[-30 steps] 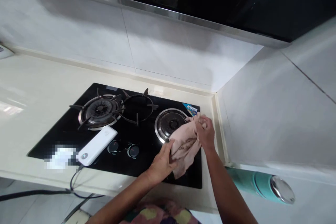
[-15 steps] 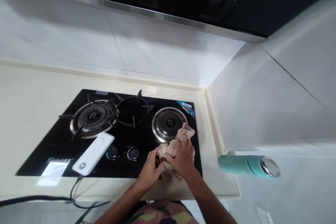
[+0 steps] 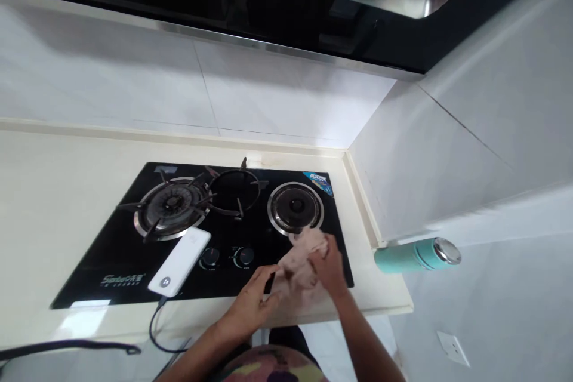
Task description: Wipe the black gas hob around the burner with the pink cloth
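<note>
A crumpled pale pink cloth (image 3: pixel 304 256) is bunched over the front right part of the black glass gas stove (image 3: pixel 134 250), below the right burner (image 3: pixel 296 206). My right hand (image 3: pixel 330 265) is closed on the cloth's right side, slightly blurred. At the cloth's left edge is my left hand (image 3: pixel 253 301), fingers stretched out and thumb apart. Its fingertips come close to the cloth; whether they touch it I cannot tell. The right burner has no pan support on it. A loose black pan support (image 3: pixel 235 213) lies between the two burners.
A white power bank (image 3: pixel 181 262) with a black cable lies on the stove's front left, beside two knobs (image 3: pixel 244 256). The left burner (image 3: pixel 172 206) carries a pan support. A teal bottle (image 3: pixel 416 255) stands at the counter's right edge. Overhead is a dark range hood (image 3: pixel 286 24).
My left hand has come off the cloth and opened. My right hand has shifted right and gathered the cloth into a bunch. The view has tilted a little.
</note>
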`<state>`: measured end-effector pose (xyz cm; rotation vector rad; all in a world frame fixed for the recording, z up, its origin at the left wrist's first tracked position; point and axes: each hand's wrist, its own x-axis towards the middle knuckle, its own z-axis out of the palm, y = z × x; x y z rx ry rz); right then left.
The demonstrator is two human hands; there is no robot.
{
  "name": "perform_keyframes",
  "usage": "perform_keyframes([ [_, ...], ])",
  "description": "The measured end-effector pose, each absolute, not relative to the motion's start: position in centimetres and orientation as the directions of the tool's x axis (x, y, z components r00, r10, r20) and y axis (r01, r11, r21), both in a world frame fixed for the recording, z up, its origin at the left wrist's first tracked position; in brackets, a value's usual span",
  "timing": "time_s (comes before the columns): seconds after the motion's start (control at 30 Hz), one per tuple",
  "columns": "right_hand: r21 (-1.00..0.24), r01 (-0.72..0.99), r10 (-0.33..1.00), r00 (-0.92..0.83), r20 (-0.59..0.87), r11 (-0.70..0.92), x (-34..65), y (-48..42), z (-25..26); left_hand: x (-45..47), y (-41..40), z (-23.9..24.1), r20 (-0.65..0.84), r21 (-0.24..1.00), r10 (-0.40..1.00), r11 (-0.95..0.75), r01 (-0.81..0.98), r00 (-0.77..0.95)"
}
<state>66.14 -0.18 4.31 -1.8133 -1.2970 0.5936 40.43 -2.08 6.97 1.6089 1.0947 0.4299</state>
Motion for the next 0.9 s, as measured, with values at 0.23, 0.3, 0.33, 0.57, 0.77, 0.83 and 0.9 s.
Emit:
perform_keyframes([
  [0.23, -0.610, 0.600, 0.748, 0.663, 0.018, -0.517, 73.4, 2.0, 5.5, 38.9, -3.3, 7.5, -0.414, 0.836, 0.752, 0.090, 0.542, 0.513],
  [0.3, -0.456, 0.728, 0.809, 0.587, 0.029, -0.512, 71.3, 1.5, 4.0, 38.5, -3.7, 7.4, -0.435, 0.826, 0.746, 0.107, 0.553, 0.505],
  [0.33, -0.383, 0.799, 0.855, 0.516, 0.045, -0.463, 69.9, 1.0, 3.2, 38.2, -3.8, 7.5, -0.440, 0.825, 0.743, 0.114, 0.554, 0.504],
  [0.57, -0.334, 0.934, 0.972, 0.184, 0.143, -0.128, 64.3, -2.0, 1.2, 35.6, -4.1, 7.6, -0.387, 0.857, 0.805, 0.135, 0.497, 0.450],
  [0.77, -0.499, 0.862, 0.966, 0.048, 0.253, 0.088, 61.3, 3.6, 4.2, 32.7, -5.3, 6.5, -0.368, 0.866, 0.844, 0.158, 0.474, 0.390],
  [0.83, -0.424, 0.898, 0.988, -0.065, 0.140, 0.119, 58.9, 5.0, 5.2, 31.9, -5.8, 6.2, -0.389, 0.857, 0.845, 0.185, 0.480, 0.368],
  [0.9, -0.341, 0.931, 0.990, -0.140, 0.000, 0.132, 57.1, 5.3, 5.7, 31.4, -6.1, 5.9, -0.401, 0.856, 0.842, 0.204, 0.474, 0.360],
])
